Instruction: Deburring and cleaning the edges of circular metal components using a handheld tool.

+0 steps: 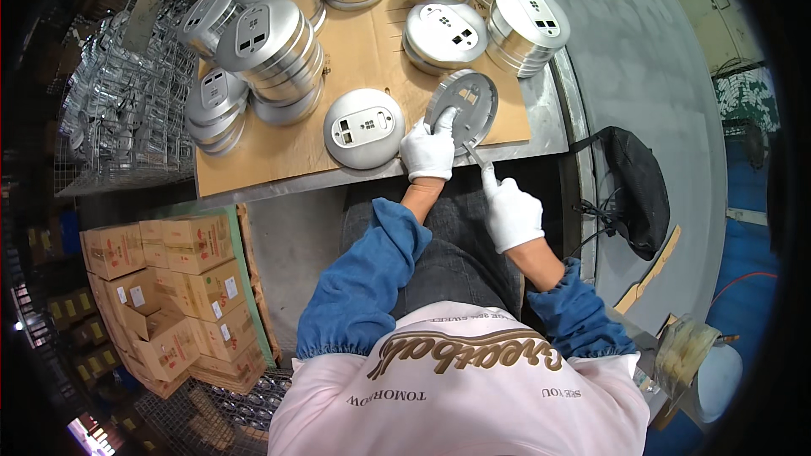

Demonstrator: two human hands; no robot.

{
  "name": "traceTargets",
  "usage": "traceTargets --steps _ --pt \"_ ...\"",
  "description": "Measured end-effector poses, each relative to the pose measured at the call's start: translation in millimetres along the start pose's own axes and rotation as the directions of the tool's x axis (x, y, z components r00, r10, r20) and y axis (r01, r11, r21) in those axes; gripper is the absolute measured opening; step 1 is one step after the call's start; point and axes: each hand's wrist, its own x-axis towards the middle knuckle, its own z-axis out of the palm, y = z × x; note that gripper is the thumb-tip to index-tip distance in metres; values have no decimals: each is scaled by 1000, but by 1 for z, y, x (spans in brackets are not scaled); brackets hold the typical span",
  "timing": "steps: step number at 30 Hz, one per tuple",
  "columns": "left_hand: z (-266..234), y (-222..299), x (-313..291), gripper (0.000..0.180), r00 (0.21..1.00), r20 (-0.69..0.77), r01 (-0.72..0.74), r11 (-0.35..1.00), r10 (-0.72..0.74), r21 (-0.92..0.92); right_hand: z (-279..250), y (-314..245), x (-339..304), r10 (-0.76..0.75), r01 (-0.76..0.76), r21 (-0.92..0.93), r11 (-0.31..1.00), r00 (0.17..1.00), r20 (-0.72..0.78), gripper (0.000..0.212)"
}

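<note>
My left hand [428, 150], in a white glove, grips a round silver metal cover [481, 103] by its near left side. The cover is tilted up, its hollow inner face and cut-outs toward me. My right hand [513, 215], also gloved, is closed around a thin metal tool [475, 154], whose tip meets the cover's lower rim. Most of the tool is hidden by the fingers, so its exact kind cannot be made out. Left of my left hand, another silver cover [356, 145] lies with its slotted face up on the cardboard.
Stacks of silver covers [274, 59] stand on the cardboard sheet [372, 42] across the table. A wire basket of metal parts [127, 110] is at far left. Cartons [198, 295] are piled at lower left. To the right lies a black bag [634, 194].
</note>
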Motion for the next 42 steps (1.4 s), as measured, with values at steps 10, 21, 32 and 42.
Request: traceTargets --steps 10,21,32,42 --pt "-3 -3 -1 32 999 -42 -35 999 35 -3 -39 40 28 4 -16 119 993 995 103 36" --pt "-1 -11 -2 27 990 -46 -140 985 135 -101 -66 27 44 -129 123 43 991 972 199 21" --pt "-3 -9 -2 24 991 -12 -134 985 134 -111 -68 13 59 -121 125 4 992 951 283 15" --pt "-3 -3 1 34 999 -16 -50 999 50 7 27 31 3 -69 70 35 997 997 -33 57"
